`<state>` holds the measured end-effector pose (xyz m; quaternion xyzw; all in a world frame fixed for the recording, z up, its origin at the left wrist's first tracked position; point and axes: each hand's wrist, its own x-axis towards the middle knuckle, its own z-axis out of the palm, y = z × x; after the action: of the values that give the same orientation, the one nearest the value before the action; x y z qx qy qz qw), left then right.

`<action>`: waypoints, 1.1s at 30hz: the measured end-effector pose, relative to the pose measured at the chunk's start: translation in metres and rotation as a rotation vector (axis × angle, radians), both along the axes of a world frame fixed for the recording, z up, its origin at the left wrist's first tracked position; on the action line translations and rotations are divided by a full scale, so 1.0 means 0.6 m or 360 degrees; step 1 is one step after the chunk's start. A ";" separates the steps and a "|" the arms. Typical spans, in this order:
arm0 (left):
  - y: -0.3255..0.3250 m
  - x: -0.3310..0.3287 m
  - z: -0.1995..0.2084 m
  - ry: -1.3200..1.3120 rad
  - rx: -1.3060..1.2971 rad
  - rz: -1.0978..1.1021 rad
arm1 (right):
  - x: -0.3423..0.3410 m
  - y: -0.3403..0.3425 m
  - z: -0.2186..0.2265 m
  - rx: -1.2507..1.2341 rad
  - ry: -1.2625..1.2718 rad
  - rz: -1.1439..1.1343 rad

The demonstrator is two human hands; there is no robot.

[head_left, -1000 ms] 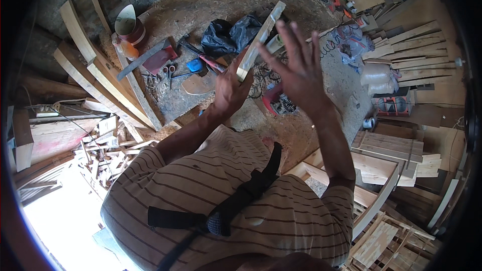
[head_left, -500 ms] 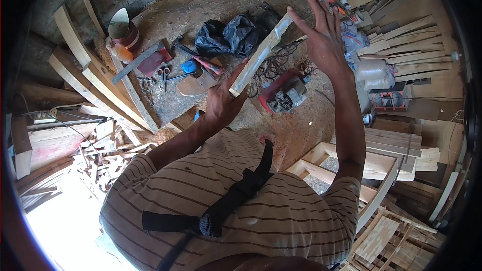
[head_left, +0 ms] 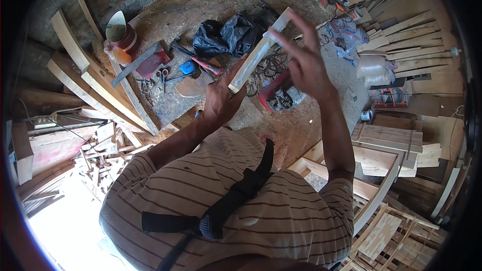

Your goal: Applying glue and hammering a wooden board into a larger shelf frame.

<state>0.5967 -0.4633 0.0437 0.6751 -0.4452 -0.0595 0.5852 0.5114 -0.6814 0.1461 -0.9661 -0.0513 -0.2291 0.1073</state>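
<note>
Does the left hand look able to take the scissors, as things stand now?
Probably not: the left hand grips the wooden piece, so it seems occupied, although the scissors look uncovered.

The bare left forearm [head_left: 182, 139] slants from the near left toward the far right, elbow bent, and I see the left hand [head_left: 221, 101] closed in a grip, one finger pointing far. The bare right forearm [head_left: 336, 128] stands nearly straight away from the body; its right hand [head_left: 309, 70] sits farther off, two fingers outstretched and parted, pointing far left.
</note>
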 end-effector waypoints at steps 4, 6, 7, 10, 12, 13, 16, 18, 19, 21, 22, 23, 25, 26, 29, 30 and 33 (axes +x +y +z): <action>0.001 -0.002 0.001 -0.0061 -0.0040 0.0004 | -0.001 -0.043 0.022 0.0156 -0.0016 -0.0192; 0.003 -0.003 0.003 -0.0067 -0.0026 -0.0002 | -0.003 -0.053 0.014 0.0032 -0.0023 -0.0266; 0.003 -0.004 0.004 -0.0075 -0.0007 -0.0009 | -0.005 -0.056 0.011 -0.0087 -0.0030 -0.0339; 0.001 -0.006 0.002 -0.0103 -0.0034 -0.0017 | -0.011 -0.037 0.009 -0.0186 -0.0033 -0.0418; 0.003 -0.006 0.003 -0.0076 -0.0019 -0.0014 | -0.017 -0.020 0.003 -0.0211 -0.0033 -0.0382; 0.004 -0.007 0.003 -0.0054 -0.0004 -0.0016 | -0.020 -0.012 0.001 -0.0236 -0.0036 -0.0351; 0.006 -0.006 0.004 -0.0001 0.0109 -0.0019 | -0.039 0.021 0.015 -0.0237 0.0122 -0.0073; 0.000 -0.004 -0.004 -0.0056 0.0045 -0.0025 | -0.027 -0.009 0.019 -0.0153 -0.0005 -0.0138; 0.000 -0.005 -0.007 -0.0106 -0.0017 -0.0029 | -0.024 -0.024 0.019 -0.0069 -0.0129 -0.0202; 0.001 -0.006 -0.005 -0.0083 -0.0020 -0.0063 | -0.017 -0.046 0.019 -0.0035 -0.0067 -0.0290; 0.001 -0.005 -0.002 -0.0064 -0.0027 -0.0081 | -0.015 -0.052 0.019 -0.0005 -0.0009 -0.0363; 0.001 -0.007 0.005 -0.0060 -0.0030 -0.0084 | -0.020 -0.047 0.016 -0.0008 -0.0006 -0.0366; 0.003 -0.010 0.015 0.0016 0.0086 -0.0078 | -0.025 -0.023 0.000 -0.0102 -0.0072 -0.0214; 0.002 -0.010 0.014 0.0024 0.0084 -0.0065 | -0.025 0.000 -0.009 -0.0134 -0.0094 -0.0179; 0.001 -0.006 0.007 0.0079 0.0063 -0.0105 | -0.043 0.061 -0.008 -0.0096 -0.0007 0.0011; -0.001 -0.005 0.000 -0.0050 -0.0010 -0.0076 | -0.050 0.073 -0.012 0.0010 -0.0025 0.0072; -0.003 -0.009 -0.006 -0.0109 -0.0056 -0.0050 | -0.051 0.069 -0.011 -0.0043 -0.0129 -0.0031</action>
<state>0.5914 -0.4653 0.0403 0.6592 -0.4764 -0.0376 0.5805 0.4810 -0.6397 0.1398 -0.9578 -0.0493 -0.2684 0.0900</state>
